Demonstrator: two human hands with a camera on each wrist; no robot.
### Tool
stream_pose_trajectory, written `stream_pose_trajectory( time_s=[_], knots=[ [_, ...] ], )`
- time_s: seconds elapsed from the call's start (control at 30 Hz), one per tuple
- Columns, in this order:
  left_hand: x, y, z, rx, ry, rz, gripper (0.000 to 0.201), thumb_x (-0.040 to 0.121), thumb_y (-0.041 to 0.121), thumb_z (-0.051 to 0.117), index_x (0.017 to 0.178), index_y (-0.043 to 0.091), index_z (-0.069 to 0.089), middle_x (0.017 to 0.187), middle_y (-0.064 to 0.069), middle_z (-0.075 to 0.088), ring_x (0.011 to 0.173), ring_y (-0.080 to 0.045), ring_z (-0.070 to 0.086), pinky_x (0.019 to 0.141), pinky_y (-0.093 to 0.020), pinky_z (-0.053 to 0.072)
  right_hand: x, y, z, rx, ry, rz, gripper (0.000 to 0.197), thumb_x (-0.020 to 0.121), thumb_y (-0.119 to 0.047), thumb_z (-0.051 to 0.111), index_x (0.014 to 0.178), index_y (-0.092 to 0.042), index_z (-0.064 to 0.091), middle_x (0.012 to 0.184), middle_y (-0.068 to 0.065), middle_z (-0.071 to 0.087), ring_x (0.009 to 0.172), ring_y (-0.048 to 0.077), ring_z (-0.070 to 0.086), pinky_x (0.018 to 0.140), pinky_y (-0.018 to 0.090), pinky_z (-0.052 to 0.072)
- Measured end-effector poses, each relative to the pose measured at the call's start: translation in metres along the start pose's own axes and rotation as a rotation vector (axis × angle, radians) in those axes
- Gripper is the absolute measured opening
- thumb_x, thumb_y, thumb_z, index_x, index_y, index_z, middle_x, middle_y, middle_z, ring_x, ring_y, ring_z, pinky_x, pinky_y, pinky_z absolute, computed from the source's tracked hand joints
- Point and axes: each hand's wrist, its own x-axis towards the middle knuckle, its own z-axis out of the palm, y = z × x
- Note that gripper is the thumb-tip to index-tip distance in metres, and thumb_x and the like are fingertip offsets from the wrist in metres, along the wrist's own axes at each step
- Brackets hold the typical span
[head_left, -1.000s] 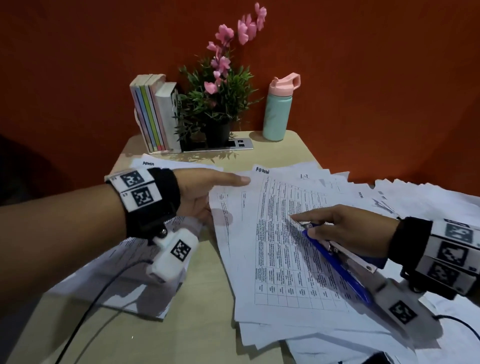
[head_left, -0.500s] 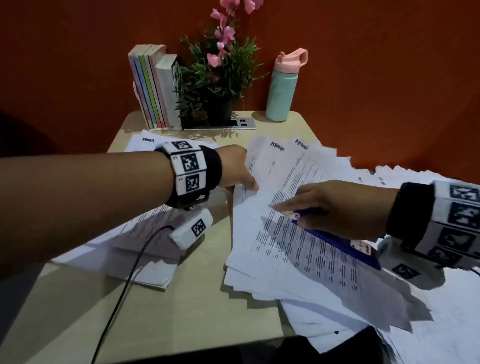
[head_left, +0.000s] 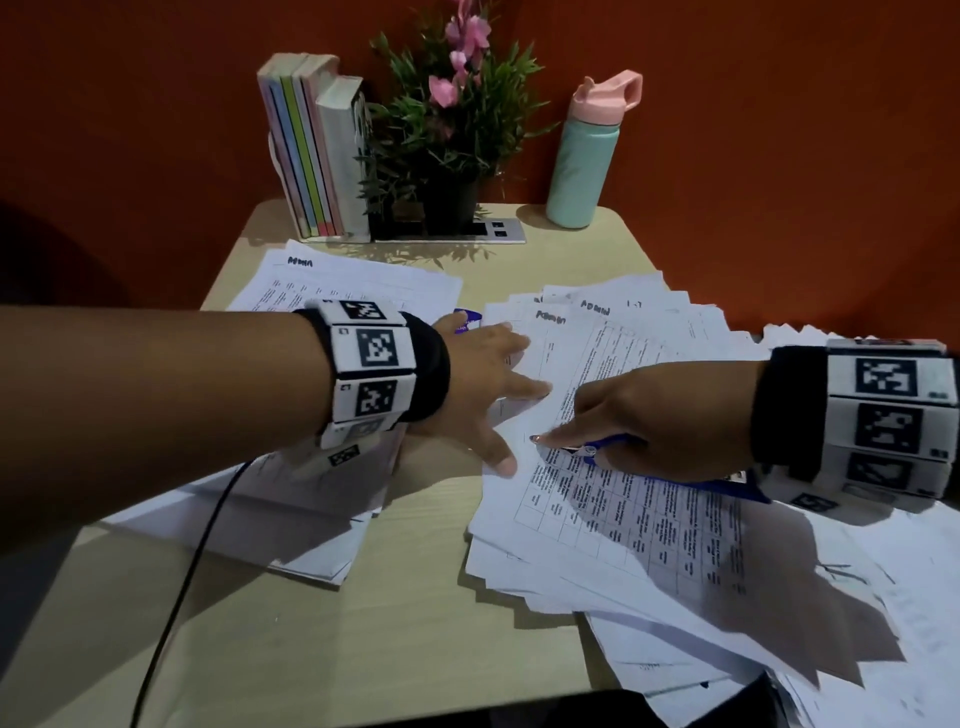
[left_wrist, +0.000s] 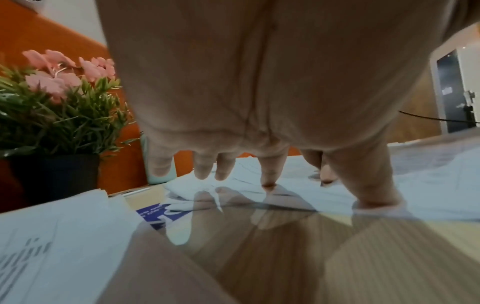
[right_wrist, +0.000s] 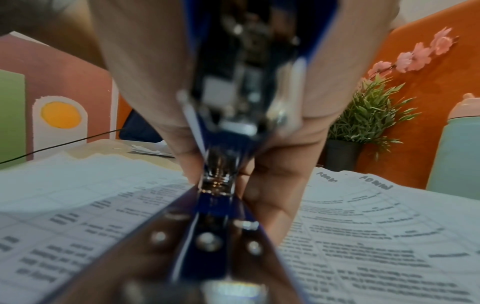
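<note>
While the left hand (head_left: 483, 384) presses spread, straight fingers on fanned papers (head_left: 623, 519) headed "ADMIN", lying right on the table (head_left: 415, 623), the right hand (head_left: 660, 415) clamps a blue stapler (head_left: 613, 446), mostly hidden beneath it.

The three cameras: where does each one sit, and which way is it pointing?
Head: worn on the head, facing forward and down at the table; both forearms, the left hand and the right hand show over the spread papers.
Left wrist: under the left wrist, looking along the palm to fingertips touching the papers.
Right wrist: under the right wrist, looking along the blue stapler that the right hand grips.
Shared: all three catch the papers and the potted plant.
</note>
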Motion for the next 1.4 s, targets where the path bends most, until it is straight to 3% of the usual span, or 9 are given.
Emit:
stream_pose_trajectory(
  time_s=[0.17, 0.3, 0.4, 0.77, 0.9, 1.07, 1.17, 1.3, 1.4],
  knots=[
    [0.007, -0.001, -0.002, 0.006, -0.033, 0.019, 0.096, 0.075, 0.081, 0.053, 0.154, 0.044, 0.013, 0.15, -0.002, 0.027, 0.145, -0.018, 0.02, 0.114, -0.054, 0.021, 0.008, 0.004, -0.004, -0.03, -0.032, -0.03, 0.049, 0.102, -0.03, 0.042, 0.146, -0.049, 0.035, 0.112, -0.018, 0.046, 0.093, 0.005, 0.045, 0.079, 0.019, 0.032],
    [0.006, -0.002, -0.002, -0.015, -0.06, 0.011, 0.096, 0.076, 0.081, 0.053, 0.154, 0.046, 0.01, 0.156, -0.001, 0.02, 0.146, -0.02, 0.023, 0.114, -0.056, 0.021, 0.01, 0.007, -0.002, -0.064, -0.008, -0.054, 0.05, 0.102, -0.029, 0.042, 0.147, -0.048, 0.034, 0.103, -0.019, 0.04, 0.086, 0.005, 0.044, 0.075, 0.018, 0.032],
    [0.005, -0.001, -0.003, -0.035, -0.078, 0.013, 0.095, 0.077, 0.079, 0.054, 0.154, 0.045, 0.009, 0.161, -0.002, 0.012, 0.148, -0.021, 0.019, 0.116, -0.056, 0.02, 0.011, 0.002, 0.001, -0.077, 0.038, -0.098, 0.048, 0.103, -0.03, 0.04, 0.148, -0.045, 0.035, 0.116, -0.013, 0.048, 0.09, 0.009, 0.051, 0.074, 0.018, 0.031],
    [0.002, -0.003, -0.004, -0.099, -0.086, 0.023, 0.076, 0.073, 0.079, 0.057, 0.139, 0.048, 0.036, 0.156, 0.001, 0.022, 0.141, -0.024, 0.034, 0.113, -0.056, 0.024, 0.019, -0.01, 0.004, -0.185, 0.071, -0.09, 0.049, 0.102, -0.03, 0.039, 0.148, -0.043, 0.033, 0.139, -0.011, 0.042, 0.088, 0.021, 0.061, 0.068, 0.027, 0.037],
    [0.0, -0.001, -0.005, -0.127, -0.077, 0.017, 0.065, 0.071, 0.076, 0.062, 0.127, 0.047, 0.051, 0.147, 0.002, 0.031, 0.133, -0.022, 0.044, 0.108, -0.054, 0.032, 0.027, -0.019, 0.006, -0.216, 0.1, -0.139, 0.041, 0.097, -0.027, 0.051, 0.137, -0.036, 0.053, 0.14, -0.004, 0.05, 0.073, 0.026, 0.066, 0.058, 0.028, 0.044],
    [-0.004, 0.0, -0.007, -0.111, -0.098, 0.004, 0.07, 0.075, 0.074, 0.061, 0.135, 0.04, 0.049, 0.161, 0.001, 0.02, 0.149, -0.018, 0.018, 0.116, -0.057, 0.019, 0.029, -0.017, -0.002, -0.078, 0.18, -0.113, 0.047, 0.097, -0.023, 0.049, 0.141, -0.041, 0.047, 0.142, -0.012, 0.047, 0.099, 0.021, 0.064, 0.071, 0.025, 0.042],
    [-0.005, -0.004, -0.01, -0.155, -0.077, -0.003, 0.075, 0.067, 0.078, 0.066, 0.131, 0.045, 0.044, 0.152, 0.003, 0.038, 0.14, -0.021, 0.038, 0.113, -0.057, 0.022, 0.019, -0.007, -0.004, 0.025, 0.16, -0.017, 0.056, 0.098, -0.025, 0.049, 0.148, -0.046, 0.031, 0.132, -0.013, 0.05, 0.101, 0.012, 0.056, 0.077, 0.022, 0.039],
    [-0.019, -0.013, -0.024, -0.34, -0.019, -0.069, 0.099, 0.064, 0.069, 0.077, 0.148, 0.036, 0.036, 0.136, 0.011, 0.058, 0.124, -0.016, 0.054, 0.103, -0.035, 0.038, 0.004, -0.011, -0.006, 0.108, 0.174, 0.088, 0.067, 0.096, -0.037, 0.053, 0.144, -0.05, 0.008, 0.13, -0.015, 0.056, 0.095, 0.012, 0.06, 0.082, 0.03, 0.052],
    [-0.037, -0.027, -0.034, -0.539, 0.011, -0.113, 0.078, 0.074, 0.046, 0.082, 0.143, 0.026, 0.049, 0.121, 0.016, 0.065, 0.109, -0.006, 0.062, 0.097, -0.023, 0.048, -0.004, -0.015, -0.008, 0.14, 0.207, 0.134, 0.062, 0.095, -0.041, 0.055, 0.141, -0.047, 0.013, 0.131, -0.018, 0.055, 0.094, 0.009, 0.06, 0.082, 0.028, 0.053]
  ],
)
